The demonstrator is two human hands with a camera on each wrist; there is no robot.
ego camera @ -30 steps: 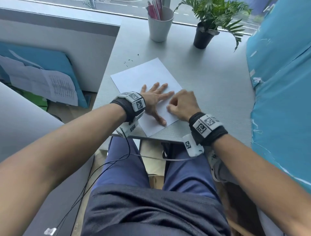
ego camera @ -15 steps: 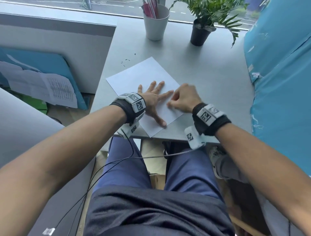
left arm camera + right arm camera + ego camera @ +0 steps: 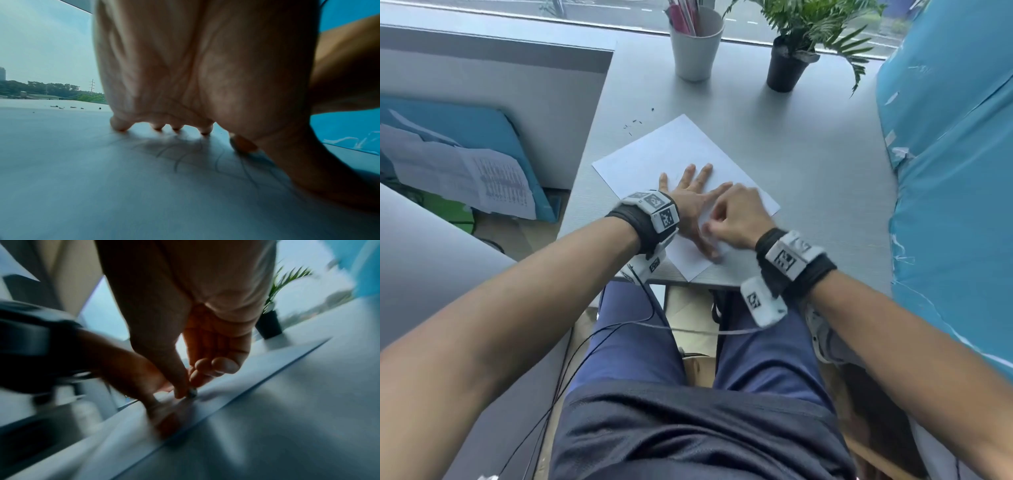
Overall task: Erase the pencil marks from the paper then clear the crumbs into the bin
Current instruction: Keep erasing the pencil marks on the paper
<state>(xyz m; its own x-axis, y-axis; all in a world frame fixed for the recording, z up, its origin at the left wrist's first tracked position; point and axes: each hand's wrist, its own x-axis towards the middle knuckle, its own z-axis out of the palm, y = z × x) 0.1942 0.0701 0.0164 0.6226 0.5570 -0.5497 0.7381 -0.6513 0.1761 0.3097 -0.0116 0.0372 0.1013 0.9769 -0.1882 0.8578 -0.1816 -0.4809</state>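
A white sheet of paper lies at an angle on the grey desk. My left hand lies flat on it with fingers spread, holding it down; the left wrist view shows faint pencil lines under the palm. My right hand is curled beside the left thumb and pinches a small eraser, whose tip touches the paper. Dark eraser crumbs sit on the desk just beyond the sheet's far left edge and also show far off as crumbs. No bin is in view.
A grey cup of pens and a potted plant in a black pot stand at the back of the desk. A blue-covered panel rises along the right. A grey partition borders the left, with papers on the floor.
My right hand has slid left and toward me across the paper, from near the left fingertips to beside the left thumb. The left hand has stayed pressed on the sheet.
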